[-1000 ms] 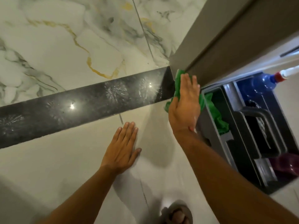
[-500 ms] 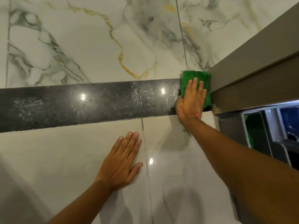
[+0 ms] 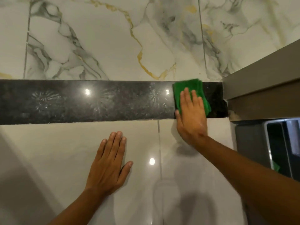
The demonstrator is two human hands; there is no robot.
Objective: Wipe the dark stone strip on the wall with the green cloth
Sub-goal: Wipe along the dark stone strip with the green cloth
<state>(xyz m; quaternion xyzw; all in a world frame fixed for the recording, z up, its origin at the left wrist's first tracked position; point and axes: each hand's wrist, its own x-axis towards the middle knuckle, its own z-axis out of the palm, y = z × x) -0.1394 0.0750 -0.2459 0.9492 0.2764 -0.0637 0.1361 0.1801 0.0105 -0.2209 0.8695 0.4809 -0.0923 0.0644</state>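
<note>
A dark stone strip (image 3: 97, 101) runs level across the wall, dusty grey with swirl marks on its left and middle. A folded green cloth (image 3: 186, 88) lies flat on the strip near its right end. My right hand (image 3: 191, 117) presses the cloth against the stone, fingers spread over it. The short stretch of strip to the right of the cloth looks darker and cleaner. My left hand (image 3: 108, 163) rests flat on the pale tile below the strip, fingers together, holding nothing.
White marble tiles (image 3: 113, 38) with grey and gold veins fill the wall above the strip. A grey counter edge (image 3: 263, 88) juts from the right, meeting the strip's end. Below it sits a grey caddy (image 3: 250, 143) with dark compartments.
My right hand has slid the cloth leftwards along the strip, away from the counter edge, exposing darker stone behind it. The view has tilted up. My left hand stays on the tile.
</note>
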